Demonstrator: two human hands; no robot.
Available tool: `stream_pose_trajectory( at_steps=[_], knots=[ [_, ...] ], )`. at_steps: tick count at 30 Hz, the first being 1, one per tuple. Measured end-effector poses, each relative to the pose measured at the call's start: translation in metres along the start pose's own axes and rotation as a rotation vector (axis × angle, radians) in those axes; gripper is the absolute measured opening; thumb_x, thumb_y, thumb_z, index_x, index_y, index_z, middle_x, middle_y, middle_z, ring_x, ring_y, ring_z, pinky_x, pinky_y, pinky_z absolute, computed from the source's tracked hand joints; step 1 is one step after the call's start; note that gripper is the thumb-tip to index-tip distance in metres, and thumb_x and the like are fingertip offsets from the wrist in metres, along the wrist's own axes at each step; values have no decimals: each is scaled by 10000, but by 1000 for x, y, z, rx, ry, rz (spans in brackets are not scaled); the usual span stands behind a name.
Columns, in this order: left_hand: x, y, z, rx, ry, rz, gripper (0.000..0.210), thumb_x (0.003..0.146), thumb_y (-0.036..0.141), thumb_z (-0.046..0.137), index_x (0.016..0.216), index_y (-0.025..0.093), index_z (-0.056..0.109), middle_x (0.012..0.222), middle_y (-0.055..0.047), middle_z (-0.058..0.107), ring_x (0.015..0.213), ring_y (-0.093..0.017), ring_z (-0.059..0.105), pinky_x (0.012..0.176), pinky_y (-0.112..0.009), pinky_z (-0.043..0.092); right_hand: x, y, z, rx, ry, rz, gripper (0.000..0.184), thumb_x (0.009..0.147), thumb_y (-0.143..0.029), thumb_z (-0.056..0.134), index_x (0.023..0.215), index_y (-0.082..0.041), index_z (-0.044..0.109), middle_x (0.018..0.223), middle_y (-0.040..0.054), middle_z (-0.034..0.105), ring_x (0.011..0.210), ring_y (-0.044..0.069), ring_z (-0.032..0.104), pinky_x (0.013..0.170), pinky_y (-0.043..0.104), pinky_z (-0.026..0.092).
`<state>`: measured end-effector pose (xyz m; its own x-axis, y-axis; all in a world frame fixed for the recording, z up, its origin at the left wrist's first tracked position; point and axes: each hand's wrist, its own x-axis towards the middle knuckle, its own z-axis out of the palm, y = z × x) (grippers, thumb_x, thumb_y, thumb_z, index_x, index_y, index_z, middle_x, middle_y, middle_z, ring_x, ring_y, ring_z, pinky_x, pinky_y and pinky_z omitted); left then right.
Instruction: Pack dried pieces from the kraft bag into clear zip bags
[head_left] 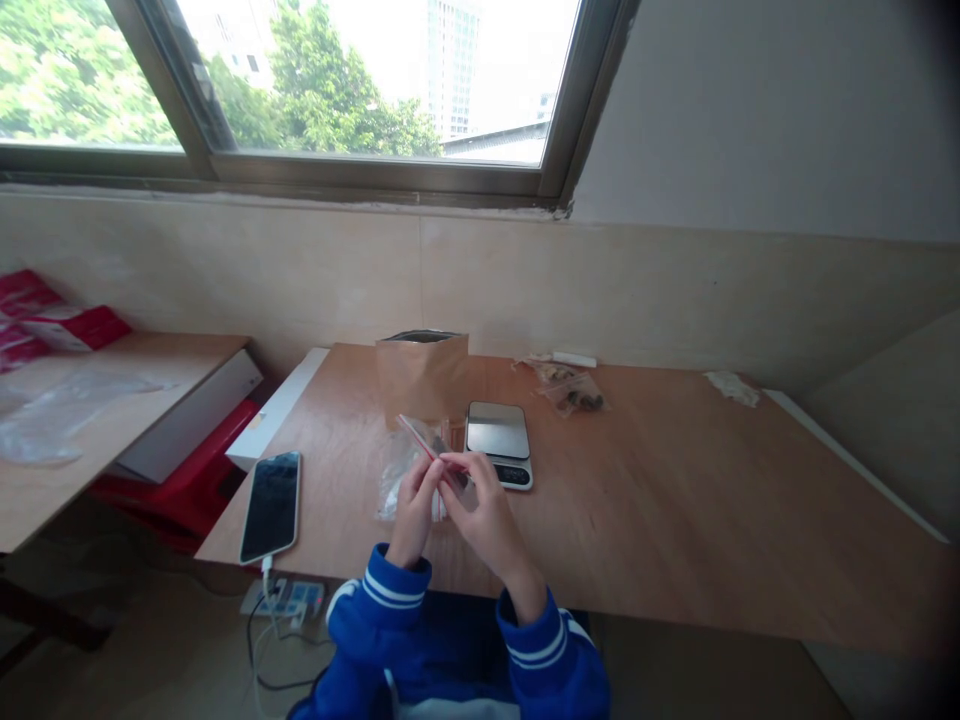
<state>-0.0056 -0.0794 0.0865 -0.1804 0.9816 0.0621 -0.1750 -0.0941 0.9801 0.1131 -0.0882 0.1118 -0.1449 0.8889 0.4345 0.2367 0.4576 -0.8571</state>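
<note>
Between my two hands is a small clear zip bag (418, 432) with a red strip along its top edge. My left hand (415, 505) pinches the strip from the left, and the fingers of my right hand (480, 505) close on it from the right. What the bag contains is mostly hidden by my fingers. Under and behind my hands lie more clear zip bags (391, 478) on the table. Just right of them sits a digital kitchen scale (497, 432) with a bare metal plate. A brown kraft paper pouch (420, 375) stands upright with its top open behind the bags.
Filled clear bags (577, 396) lie at the back of the wooden table (675, 500), with a crumpled pale scrap (733, 388) farther right. A phone (271, 507) on a charging cable rests at the left edge, above a power strip (289, 598). A red stool (176, 490) stands between the tables.
</note>
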Motion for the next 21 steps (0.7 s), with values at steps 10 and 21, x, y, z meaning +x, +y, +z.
stream_pose_trajectory(
  at_steps=[10,21],
  knots=[
    [0,-7,0,97,-33,94,297,849,434,576,702,180,530,686,18,487,673,-129,459,645,-224,404,5,13,-1,47,-41,4,114,887,-305,608,923,-230,686,935,46,682,895,191,643,825,324,530],
    [3,-11,2,190,-176,117,319,906,437,498,719,180,533,660,19,461,644,-127,432,607,-225,368,5,23,-4,63,22,81,146,880,-279,573,816,-193,672,843,37,662,766,172,640,714,290,543]
  ],
)
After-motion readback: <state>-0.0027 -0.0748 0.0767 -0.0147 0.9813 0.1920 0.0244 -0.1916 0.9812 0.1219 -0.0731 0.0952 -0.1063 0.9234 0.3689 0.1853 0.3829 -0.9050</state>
